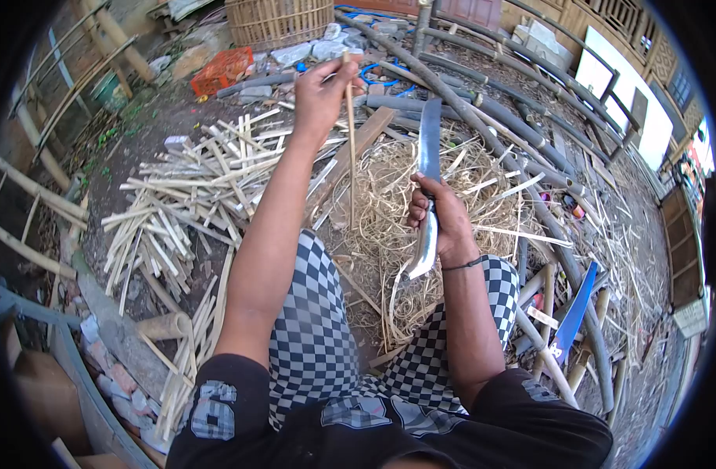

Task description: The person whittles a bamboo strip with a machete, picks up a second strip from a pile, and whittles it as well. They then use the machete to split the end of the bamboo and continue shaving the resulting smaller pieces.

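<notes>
Raised at the upper middle, my left hand pinches the top of a thin bamboo strip, which hangs upright with its lower end over the shavings. My right hand is wrapped round the handle of a large knife, its broad blade pointing up and away from me. The handle's pale lower end sticks out below the fist. Strip and blade are apart. Beneath them lies a heap of curly bamboo shavings, in front of my knees. A wooden plank lies slanted behind the strip.
Cut bamboo strips lie piled at the left. A blue-bladed saw rests among poles at the right. Long bamboo poles cross the back and right. An orange crate and a woven basket stand at the back.
</notes>
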A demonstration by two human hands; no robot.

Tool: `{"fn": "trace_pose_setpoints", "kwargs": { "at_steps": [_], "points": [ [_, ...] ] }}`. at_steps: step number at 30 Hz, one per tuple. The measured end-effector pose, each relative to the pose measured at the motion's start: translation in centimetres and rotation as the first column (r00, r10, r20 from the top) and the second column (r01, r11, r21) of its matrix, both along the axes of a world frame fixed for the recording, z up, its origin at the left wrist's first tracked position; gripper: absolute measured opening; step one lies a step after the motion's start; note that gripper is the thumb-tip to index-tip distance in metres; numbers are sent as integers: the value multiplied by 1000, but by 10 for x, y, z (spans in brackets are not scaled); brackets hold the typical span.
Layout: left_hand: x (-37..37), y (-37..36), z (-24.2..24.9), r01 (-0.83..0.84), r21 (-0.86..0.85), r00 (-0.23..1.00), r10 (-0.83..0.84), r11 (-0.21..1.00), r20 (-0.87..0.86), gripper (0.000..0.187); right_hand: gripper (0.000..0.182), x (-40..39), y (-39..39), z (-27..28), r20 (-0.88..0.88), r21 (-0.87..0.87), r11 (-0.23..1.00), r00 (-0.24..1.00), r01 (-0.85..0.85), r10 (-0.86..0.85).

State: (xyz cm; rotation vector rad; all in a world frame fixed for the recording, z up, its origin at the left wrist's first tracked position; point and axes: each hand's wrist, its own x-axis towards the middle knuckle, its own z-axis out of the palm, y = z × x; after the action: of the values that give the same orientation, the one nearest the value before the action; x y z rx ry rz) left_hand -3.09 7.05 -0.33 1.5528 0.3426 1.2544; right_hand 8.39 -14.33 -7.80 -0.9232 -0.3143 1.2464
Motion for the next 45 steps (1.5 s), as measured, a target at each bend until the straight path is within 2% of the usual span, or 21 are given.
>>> {"fn": "trace_pose_setpoints", "kwargs": {
  "at_steps": [4,5,7,8,9,11,13,15,18,19,20,22,24,26,28,31,34,36,38,42,45],
  "points": [
    [-1,-5,-5,-63,265,991,91,962,-94,36,21,7,2,-8,-99,67,994,991,-82,88],
    [0,-10,-4,-96,320,983,140,943,-116,36,14,9,3,-7,-133,57,995,988,-77,84],
    [0,-16,-2,-275,570,906,407,774,-116,38,14,12,4,-7,-170,74,995,982,-73,85],
    [0,-19,0,-288,646,901,429,707,-69,37,13,14,3,-5,-149,59,996,986,-59,67],
    [-2,-22,5,-308,638,889,453,705,-72,37,12,19,5,-10,-151,78,995,985,-66,78],
    [-11,-27,12,-324,755,818,569,570,-79,31,15,21,6,-10,-131,107,992,988,-73,86],
    [-29,-33,18,-345,738,775,620,580,-125,28,13,25,6,-11,-180,147,983,975,-106,132],
    [-60,-36,21,-340,782,685,707,522,-175,30,11,30,1,-7,-231,154,984,965,-85,120],
    [-132,-57,7,-349,785,504,809,511,-302,30,10,36,0,-6,-251,180,982,963,-52,97],
    [-164,-58,-5,-293,841,445,843,455,-301,30,10,35,-1,-5,-243,178,983,967,-36,80],
    [-195,-62,-19,-336,804,327,861,490,-389,29,9,33,-3,-1,-232,178,984,971,-12,54],
    [-255,-95,-16,-355,740,108,812,571,-574,31,8,32,-5,1,-256,189,982,966,9,41],
    [-312,-119,-27,-375,743,-121,765,555,-633,27,9,39,-8,-1,-272,220,975,961,10,52],
    [-363,-137,-44,-417,740,-259,711,528,-653,24,10,39,-11,6,-268,206,978,963,40,17],
    [-425,-141,-72,-473,659,-383,538,585,-751,28,11,40,-10,2,-280,207,977,960,49,11],
    [-475,-153,-115,-409,634,-480,436,657,-761,41,11,35,-8,2,-278,185,981,961,59,-6],
    [-449,-153,-124,-392,603,-521,373,695,-768,50,6,30,-6,3,-273,184,983,961,12,39],
    [-434,-132,-140,-422,500,-405,337,756,-850,54,6,27,-5,2,-267,180,983,962,-17,66],
    [-420,-105,-166,-387,427,-215,370,818,-904,60,8,25,-3,1,-279,143,990,958,-18,58],
    [-377,-42,-205,-325,238,-16,246,915,-969,67,9,28,1,-4,-285,134,989,954,-55,92],
    [-360,11,-242,-372,177,-76,160,911,-984,68,9,28,4,-8,-326,123,991,941,-56,94]
  ]
}}
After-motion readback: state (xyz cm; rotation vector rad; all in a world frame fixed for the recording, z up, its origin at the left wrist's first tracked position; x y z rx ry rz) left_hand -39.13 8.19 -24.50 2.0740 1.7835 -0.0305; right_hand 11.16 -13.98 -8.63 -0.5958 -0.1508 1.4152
